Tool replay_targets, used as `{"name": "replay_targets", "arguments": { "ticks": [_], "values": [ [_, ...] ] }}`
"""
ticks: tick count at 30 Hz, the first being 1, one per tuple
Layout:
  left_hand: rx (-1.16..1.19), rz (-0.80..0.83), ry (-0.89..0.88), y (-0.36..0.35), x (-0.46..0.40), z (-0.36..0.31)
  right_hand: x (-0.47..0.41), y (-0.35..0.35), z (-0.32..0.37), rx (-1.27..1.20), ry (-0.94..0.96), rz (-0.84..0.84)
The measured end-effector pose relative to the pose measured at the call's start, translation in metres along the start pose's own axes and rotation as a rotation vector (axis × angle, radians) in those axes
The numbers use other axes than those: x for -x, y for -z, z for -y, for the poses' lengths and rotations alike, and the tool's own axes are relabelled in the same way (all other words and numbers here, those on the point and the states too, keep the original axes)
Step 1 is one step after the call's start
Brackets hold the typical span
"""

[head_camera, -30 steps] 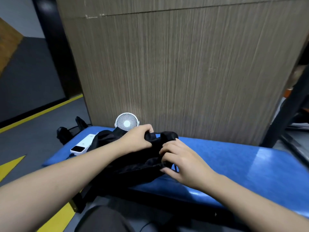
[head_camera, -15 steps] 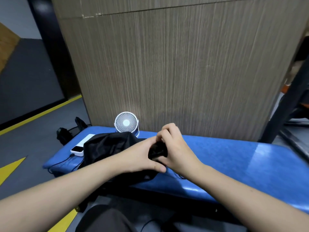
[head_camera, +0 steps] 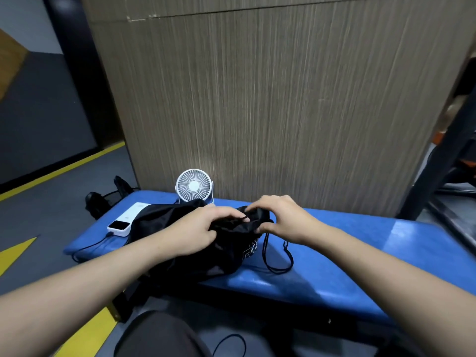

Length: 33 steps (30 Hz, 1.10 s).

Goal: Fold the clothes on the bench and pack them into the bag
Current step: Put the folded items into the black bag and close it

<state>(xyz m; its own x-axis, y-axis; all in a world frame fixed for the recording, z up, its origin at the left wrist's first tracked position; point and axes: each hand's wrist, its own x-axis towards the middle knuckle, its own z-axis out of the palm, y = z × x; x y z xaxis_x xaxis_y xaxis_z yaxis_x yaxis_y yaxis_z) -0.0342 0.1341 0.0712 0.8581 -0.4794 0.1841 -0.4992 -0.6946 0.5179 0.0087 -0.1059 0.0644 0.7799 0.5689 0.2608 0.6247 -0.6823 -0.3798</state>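
A black drawstring bag point(head_camera: 180, 228) lies on the left half of the blue padded bench point(head_camera: 360, 253), its mouth turned to the right. My left hand point(head_camera: 198, 228) grips the bunched fabric at the near side of the mouth. My right hand point(head_camera: 280, 217) pinches the far side of the mouth with curled fingers. A black drawstring cord point(head_camera: 278, 264) loops out onto the bench below my right hand. White print shows on the bag near the mouth. No separate clothes are visible; what is inside the bag is hidden.
A small white desk fan point(head_camera: 194, 186) stands at the bench's back edge against a wood-grain panel point(head_camera: 283, 99). A white power bank point(head_camera: 123, 224) with a cable lies left of the bag. A dark object point(head_camera: 103, 202) sits on the floor beyond the bench's left end.
My hands, pressed together over the bag's mouth half a second ago, have moved apart, the right one going right. The cord now lies visible on the bench.
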Motion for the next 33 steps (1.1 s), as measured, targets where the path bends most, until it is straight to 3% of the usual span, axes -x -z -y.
{"name": "replay_targets", "arguments": {
  "ticks": [6, 11, 17, 19, 26, 33],
  "values": [
    [-0.087, 0.035, 0.045, 0.011, 0.009, -0.002, -0.004, 0.003, 0.005, 0.056, 0.085, 0.013],
    [-0.087, 0.020, 0.008, 0.011, 0.015, 0.006, 0.000, 0.006, 0.004, 0.001, 0.050, -0.099],
    [-0.127, 0.028, 0.150, 0.004, 0.015, 0.021, 0.004, 0.009, 0.018, -0.625, -0.123, 0.015],
    [-0.112, 0.006, 0.145, 0.003, 0.013, 0.014, 0.004, 0.008, 0.023, -0.689, -0.181, 0.034],
    [0.084, -0.060, 0.216, -0.022, -0.005, -0.027, -0.001, 0.008, 0.039, -0.356, -0.151, -0.007],
    [-0.002, -0.108, 0.223, -0.036, -0.016, -0.023, 0.005, 0.022, 0.031, -0.078, -0.126, 0.028]
  ]
}}
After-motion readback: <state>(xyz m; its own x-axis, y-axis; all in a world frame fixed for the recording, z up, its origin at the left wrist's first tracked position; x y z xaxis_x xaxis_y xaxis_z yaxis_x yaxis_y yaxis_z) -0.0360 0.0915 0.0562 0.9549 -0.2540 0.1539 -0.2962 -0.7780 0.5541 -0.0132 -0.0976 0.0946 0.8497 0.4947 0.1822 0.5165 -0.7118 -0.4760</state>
